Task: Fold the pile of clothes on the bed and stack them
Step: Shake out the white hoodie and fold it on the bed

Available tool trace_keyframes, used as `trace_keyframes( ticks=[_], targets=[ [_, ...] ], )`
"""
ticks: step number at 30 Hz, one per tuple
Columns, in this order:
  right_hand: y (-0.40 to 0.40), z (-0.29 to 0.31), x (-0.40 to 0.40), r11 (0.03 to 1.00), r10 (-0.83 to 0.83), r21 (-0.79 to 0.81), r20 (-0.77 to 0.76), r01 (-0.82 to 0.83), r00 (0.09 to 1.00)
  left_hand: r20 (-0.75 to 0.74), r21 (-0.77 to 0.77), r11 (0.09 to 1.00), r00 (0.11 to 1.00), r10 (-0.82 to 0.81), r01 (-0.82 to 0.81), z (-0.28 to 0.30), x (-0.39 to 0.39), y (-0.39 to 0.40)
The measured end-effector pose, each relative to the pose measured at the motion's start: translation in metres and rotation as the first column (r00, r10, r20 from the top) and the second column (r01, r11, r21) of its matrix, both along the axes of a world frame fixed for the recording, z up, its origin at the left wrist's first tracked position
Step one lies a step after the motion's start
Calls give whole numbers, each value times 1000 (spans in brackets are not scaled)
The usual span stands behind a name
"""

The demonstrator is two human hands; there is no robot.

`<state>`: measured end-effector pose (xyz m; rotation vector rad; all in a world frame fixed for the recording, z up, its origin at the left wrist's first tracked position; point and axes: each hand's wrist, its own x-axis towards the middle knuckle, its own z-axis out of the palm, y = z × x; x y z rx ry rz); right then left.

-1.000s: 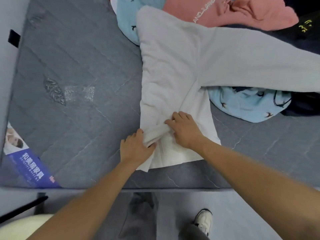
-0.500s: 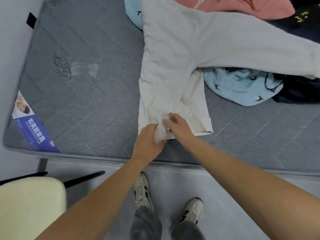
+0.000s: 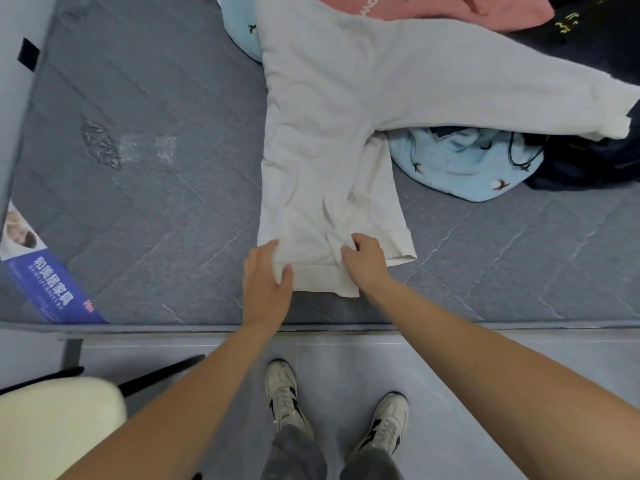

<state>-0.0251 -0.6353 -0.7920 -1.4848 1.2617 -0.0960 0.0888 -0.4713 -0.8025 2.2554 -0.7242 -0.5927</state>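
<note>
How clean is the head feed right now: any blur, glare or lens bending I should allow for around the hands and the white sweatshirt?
Head view: lighting flat and even, no glare; left hand and right hand slightly soft, but their hold on the white sweatshirt hem is readable; wide-angle bending curves the mattress edges and stretches both forearms; only faint shadows under the hands.

white sweatshirt (image 3: 332, 140), pale blue garment (image 3: 464, 168) (small birds), quilted grey mattress (image 3: 138, 188)
</note>
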Motion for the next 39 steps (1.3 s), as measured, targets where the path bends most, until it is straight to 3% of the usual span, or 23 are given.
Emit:
trace_keyframes(
  ticks=[4,9,13,18,24,29,33,36,39],
  targets=[
    [-14,9,-11,995,-42,-93,25,44,999,-258,93,976,942,214,-196,-4,19,-16],
    [-40,14,-25,965,-107,-243,-16,100,994,-578,79,915,730,366,-396,-15,20,-38],
    [-54,6,-36,953,-173,-259,-45,156,984,-578,110,893,703,415,-437,-32,20,-46],
    [-56,-7,-40,979,-53,-202,-78,37,996,-598,104,870,669,442,-482,-31,14,-54],
    [-55,-13,-24,928,42,-349,-254,-132,966,-656,63,892,655,375,-448,-32,13,-59],
    [-54,2,-24,876,-39,-483,-60,5,997,-691,-78,878,660,293,-472,-20,10,-61],
    [-60,12,-35,825,-53,-563,15,52,999,-640,-122,829,682,354,-546,-11,3,-51],
    [-64,-2,-47,875,-97,-484,-155,10,983,-550,-76,856,737,392,-512,-15,-5,-30],
    [-59,-19,-54,974,43,-176,-474,-142,879,-591,55,870,686,424,-490,-28,-8,-16]
  ],
)
